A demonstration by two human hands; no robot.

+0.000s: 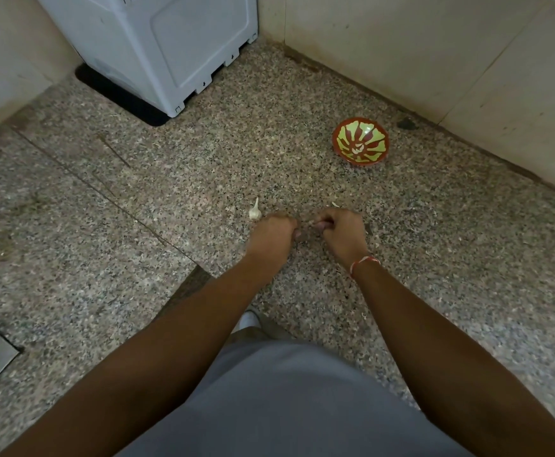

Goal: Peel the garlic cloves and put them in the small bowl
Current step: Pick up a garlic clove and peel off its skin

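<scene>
So the small bowl (360,141), red with a green flower pattern, sits on the speckled granite counter (170,225) near the wall, with a few pale bits at the bottom, probably peeled cloves. Both fists are curled close together well in front of it. The left hand (271,239) and right hand (342,234) seem to pinch something tiny between them, can't tell what. A garlic bulb (255,212) lies just beside the left hand.

1. Speckled grey-brown polished stone bench (203,153): smooth, faintly glossy.
2. Small red-and-green patterned bowl (360,140): glazed, shiny.
3. White garlic bulb (255,212): papery, matt skin.
4. White plastic appliance casing (170,44): smooth, satin.
</scene>
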